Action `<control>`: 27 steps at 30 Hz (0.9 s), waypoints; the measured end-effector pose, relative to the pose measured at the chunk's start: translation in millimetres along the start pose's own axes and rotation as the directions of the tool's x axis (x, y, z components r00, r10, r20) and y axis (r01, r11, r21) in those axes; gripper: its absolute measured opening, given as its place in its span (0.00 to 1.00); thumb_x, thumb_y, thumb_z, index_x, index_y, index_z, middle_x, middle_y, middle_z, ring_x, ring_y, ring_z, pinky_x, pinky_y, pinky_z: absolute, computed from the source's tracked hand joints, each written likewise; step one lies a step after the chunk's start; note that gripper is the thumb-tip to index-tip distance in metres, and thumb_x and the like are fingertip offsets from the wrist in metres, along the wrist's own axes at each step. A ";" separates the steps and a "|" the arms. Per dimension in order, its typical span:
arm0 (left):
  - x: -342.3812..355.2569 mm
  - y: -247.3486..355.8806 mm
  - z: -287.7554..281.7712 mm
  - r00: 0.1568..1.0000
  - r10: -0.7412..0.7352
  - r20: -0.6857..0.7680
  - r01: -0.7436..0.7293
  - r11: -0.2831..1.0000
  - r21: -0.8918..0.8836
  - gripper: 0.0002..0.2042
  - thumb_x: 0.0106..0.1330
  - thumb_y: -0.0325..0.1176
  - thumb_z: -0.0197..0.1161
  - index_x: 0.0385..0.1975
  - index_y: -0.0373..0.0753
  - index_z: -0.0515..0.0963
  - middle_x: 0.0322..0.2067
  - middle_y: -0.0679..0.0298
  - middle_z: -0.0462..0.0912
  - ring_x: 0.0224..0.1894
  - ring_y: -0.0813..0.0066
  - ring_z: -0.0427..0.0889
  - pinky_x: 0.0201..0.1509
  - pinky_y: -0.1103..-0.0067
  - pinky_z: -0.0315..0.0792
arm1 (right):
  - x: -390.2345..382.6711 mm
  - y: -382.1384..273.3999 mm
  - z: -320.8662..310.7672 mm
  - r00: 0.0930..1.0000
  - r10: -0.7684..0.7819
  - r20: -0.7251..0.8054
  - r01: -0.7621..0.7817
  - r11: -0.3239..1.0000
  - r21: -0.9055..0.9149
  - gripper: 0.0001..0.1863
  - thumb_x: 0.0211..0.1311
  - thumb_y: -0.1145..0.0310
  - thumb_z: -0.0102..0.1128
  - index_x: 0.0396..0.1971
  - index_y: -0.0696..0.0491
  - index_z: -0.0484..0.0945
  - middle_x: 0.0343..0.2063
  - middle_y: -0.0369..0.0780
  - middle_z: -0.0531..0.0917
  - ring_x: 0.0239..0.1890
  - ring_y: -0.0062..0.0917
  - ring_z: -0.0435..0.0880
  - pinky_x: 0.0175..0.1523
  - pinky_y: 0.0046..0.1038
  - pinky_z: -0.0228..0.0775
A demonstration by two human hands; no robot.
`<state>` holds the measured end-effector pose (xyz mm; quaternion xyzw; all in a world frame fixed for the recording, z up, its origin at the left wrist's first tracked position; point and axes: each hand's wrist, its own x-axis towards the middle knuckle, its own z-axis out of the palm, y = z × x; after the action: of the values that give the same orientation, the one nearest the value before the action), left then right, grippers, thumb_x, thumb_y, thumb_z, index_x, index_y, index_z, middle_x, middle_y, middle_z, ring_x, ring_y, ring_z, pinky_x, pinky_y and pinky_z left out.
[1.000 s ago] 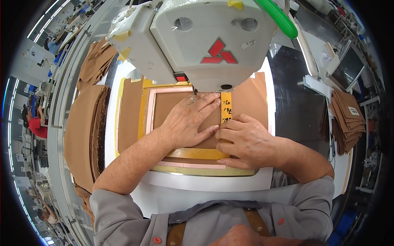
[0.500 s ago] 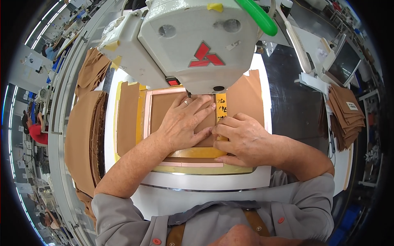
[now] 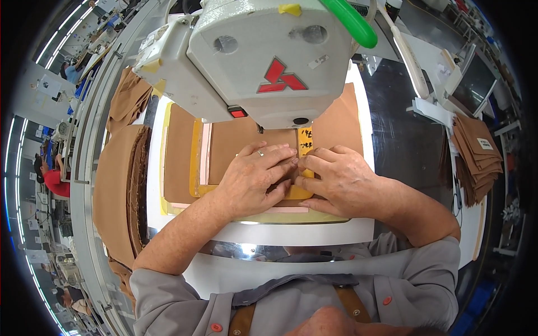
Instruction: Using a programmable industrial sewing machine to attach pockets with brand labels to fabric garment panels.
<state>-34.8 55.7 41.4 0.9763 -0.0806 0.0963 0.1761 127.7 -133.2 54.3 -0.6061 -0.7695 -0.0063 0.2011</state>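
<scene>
Under the white sewing machine head (image 3: 269, 61) lies a brown fabric panel (image 3: 235, 140), with a yellow frame (image 3: 195, 159) on top of it. My left hand (image 3: 255, 176) rests palm down on the panel inside the frame, fingers stretched toward the frame's right bar and thumb apart. My right hand (image 3: 342, 179) bends its fingers over that right bar, its thumb by the lower right corner. What its fingertips press or pinch is partly hidden. Pink strips (image 3: 206, 151) run along the frame's inner left side. The machine's needle area is mostly out of sight beneath the head.
At left stands a thick stack of brown panels (image 3: 117, 190), with more folded brown pieces (image 3: 130, 95) behind. Further brown pieces (image 3: 476, 151) hang at the right, below a monitor (image 3: 479, 84). A green tube-shaped part (image 3: 358, 28) juts from the machine. People work in the background at left.
The panel and yellow frame have slid away from me under the machine head, uncovering a shiny metal edge in front. My left hand now lies closer to the frame's lower right corner.
</scene>
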 end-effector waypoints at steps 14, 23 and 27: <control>6.4 -3.4 6.8 0.999 -0.026 -0.028 0.029 0.994 0.102 0.31 0.63 0.42 0.66 0.67 0.39 0.71 0.66 0.57 0.72 0.70 0.63 0.70 0.73 0.52 0.59 | 1.5 8.5 -2.1 0.994 0.108 0.013 -0.106 0.990 -0.089 0.25 0.62 0.48 0.67 0.44 0.57 0.82 0.47 0.44 0.84 0.54 0.37 0.83 0.64 0.39 0.70; 10.5 -11.1 8.6 0.992 -0.066 -0.110 0.062 0.998 -0.033 0.22 0.60 0.41 0.72 0.53 0.40 0.82 0.54 0.64 0.79 0.55 0.64 0.79 0.57 0.66 0.72 | 2.5 22.4 -3.1 0.993 0.110 -0.030 -0.112 0.989 -0.098 0.25 0.61 0.49 0.69 0.43 0.57 0.82 0.48 0.44 0.85 0.60 0.36 0.78 0.67 0.39 0.65; 16.4 -7.4 4.2 0.991 -0.075 -0.112 0.084 0.993 0.078 0.23 0.59 0.41 0.72 0.54 0.40 0.81 0.53 0.63 0.81 0.53 0.63 0.81 0.54 0.67 0.72 | 1.5 28.0 -0.6 0.987 0.162 0.004 -0.161 0.982 -0.100 0.28 0.61 0.49 0.69 0.49 0.59 0.82 0.55 0.43 0.83 0.63 0.37 0.75 0.67 0.40 0.64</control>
<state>-16.9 59.0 38.7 0.9785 -0.0281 0.1454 0.1433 153.8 -124.5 48.7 -0.6757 -0.7178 -0.0248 0.1660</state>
